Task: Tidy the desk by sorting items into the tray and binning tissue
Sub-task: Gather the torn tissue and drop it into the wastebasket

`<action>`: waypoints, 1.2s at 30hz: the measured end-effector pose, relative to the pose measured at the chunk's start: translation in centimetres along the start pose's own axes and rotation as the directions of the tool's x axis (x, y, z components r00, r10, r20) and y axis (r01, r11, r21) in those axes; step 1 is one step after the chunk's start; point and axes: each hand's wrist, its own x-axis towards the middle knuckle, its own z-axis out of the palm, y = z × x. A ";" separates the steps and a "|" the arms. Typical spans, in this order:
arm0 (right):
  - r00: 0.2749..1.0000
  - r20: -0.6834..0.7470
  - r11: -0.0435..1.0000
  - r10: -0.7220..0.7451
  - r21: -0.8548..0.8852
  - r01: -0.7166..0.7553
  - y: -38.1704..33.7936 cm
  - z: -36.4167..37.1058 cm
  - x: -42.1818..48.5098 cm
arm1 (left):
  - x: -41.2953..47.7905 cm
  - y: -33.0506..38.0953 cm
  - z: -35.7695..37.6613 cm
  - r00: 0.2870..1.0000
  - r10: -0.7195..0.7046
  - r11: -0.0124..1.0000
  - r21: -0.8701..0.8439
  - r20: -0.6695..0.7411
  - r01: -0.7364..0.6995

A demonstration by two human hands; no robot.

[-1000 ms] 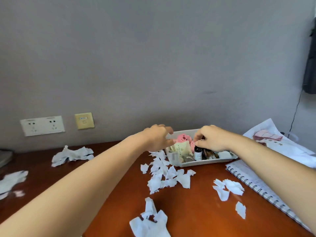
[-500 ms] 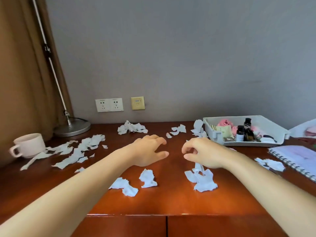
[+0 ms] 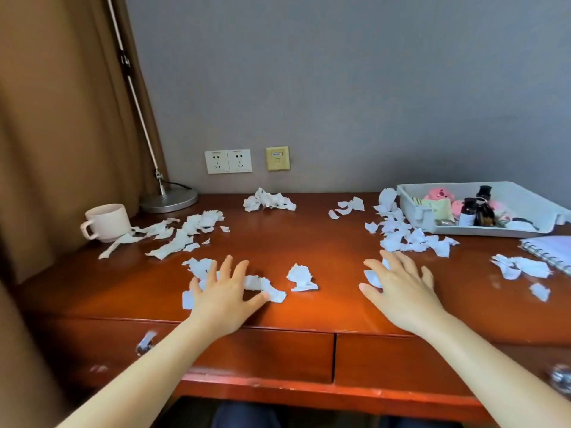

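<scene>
Torn white tissue lies scattered over the red-brown desk (image 3: 324,242). My left hand (image 3: 225,291) lies flat with spread fingers on a patch of tissue scraps (image 3: 262,285) near the front edge. My right hand (image 3: 401,288) is also flat and spread, covering a few scraps (image 3: 372,278). A crumpled tissue piece (image 3: 301,278) sits between the hands. At the back right stands the pale tray (image 3: 525,196), holding pink toys (image 3: 438,193), dark small bottles (image 3: 468,211) and a yellowish packet (image 3: 438,210). More tissue is heaped beside the tray (image 3: 404,236), at the back middle (image 3: 267,200) and at the left (image 3: 185,233).
A white mug (image 3: 106,222) stands at the far left beside a lamp base (image 3: 168,200) and a brown curtain. A spiral notebook (image 3: 550,251) lies at the right edge with tissue bits (image 3: 519,267) next to it. Two drawers run below the desk front. Wall sockets (image 3: 228,161) are behind.
Both hands left the tray, came back toward the desk's front edge and went from curled to flat and spread on the tissue. The view swung left and pulled back.
</scene>
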 end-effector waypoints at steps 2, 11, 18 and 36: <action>0.999 0.042 0.999 0.031 0.017 -0.032 -0.3 0.8 0.0 | 0.1 -0.8 0.6 0.998 -0.060 0.998 0.005 -0.001 0.060; 0.994 0.054 0.989 -0.097 0.119 0.090 -2.9 2.1 2.0 | 1.3 -1.4 1.5 0.999 0.041 0.997 -0.068 -0.032 -0.044; 0.963 0.053 0.950 -0.265 0.184 0.251 -5.1 2.4 2.9 | 2.9 -1.3 1.8 0.982 0.188 0.961 -0.199 -0.034 -0.191; 0.929 -0.027 0.896 -0.370 0.256 0.364 -8.8 3.0 4.6 | 3.0 -0.9 1.4 0.980 0.198 0.974 -0.112 0.002 -0.197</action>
